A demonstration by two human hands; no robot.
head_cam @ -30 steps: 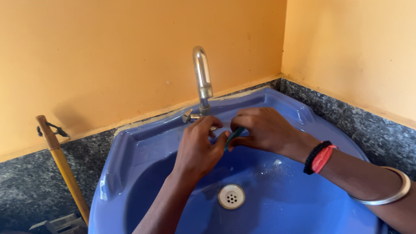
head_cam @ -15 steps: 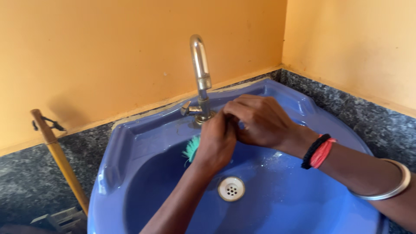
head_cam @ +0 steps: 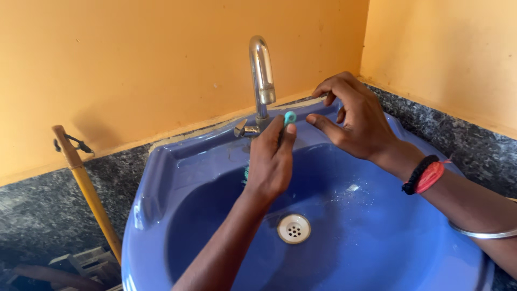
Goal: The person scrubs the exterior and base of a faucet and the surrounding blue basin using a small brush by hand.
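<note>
The glossy blue ceramic corner sink [head_cam: 161, 178] fills the lower middle of the frame, its back rim running up toward the orange walls, with open bowl room around the round white drain [head_cam: 294, 228] at lower centre. The left hand [head_cam: 271, 161] is closed around a teal plastic brush [head_cam: 289, 118]; the handle's rounded end sticks up above the fingertips just right of the curved chrome tap [head_cam: 262, 70], and a bit of its green bristles shows below the hand. The right hand [head_cam: 353, 118], upper right of centre, is open with fingers spread and holds nothing.

Half a second ago both hands were pressed together at the tap's base; now they are apart, the right one lifted toward the sink's back corner.

A yellow wooden stick [head_cam: 89, 188] leans at the left edge against the dark speckled stone tabletop [head_cam: 43, 210]. The tap stands just behind the left hand.
</note>
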